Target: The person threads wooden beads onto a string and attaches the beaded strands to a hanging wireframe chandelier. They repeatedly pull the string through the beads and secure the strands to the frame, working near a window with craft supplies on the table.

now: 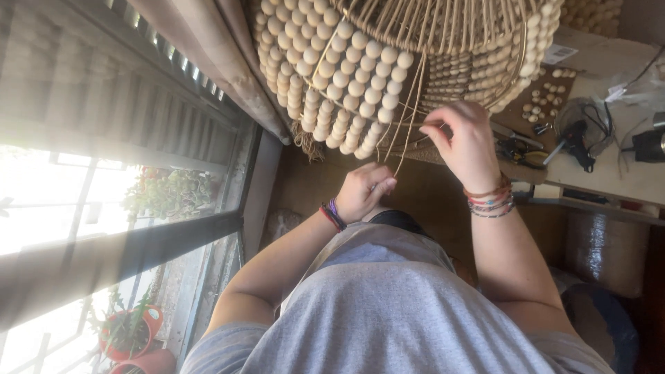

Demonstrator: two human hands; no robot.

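Left hand (364, 190) pinching a loose cane strand (409, 131), right hand (465, 142) closed on strands at the rim of the beaded wicker shade (360, 76) above the lap; most bead rows fitted, strand ends unwoven, spare beads (547, 97) on worktop (623, 173).

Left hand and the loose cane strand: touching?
Touching. The head view shows the left hand pinching the cane strand between its fingertips.
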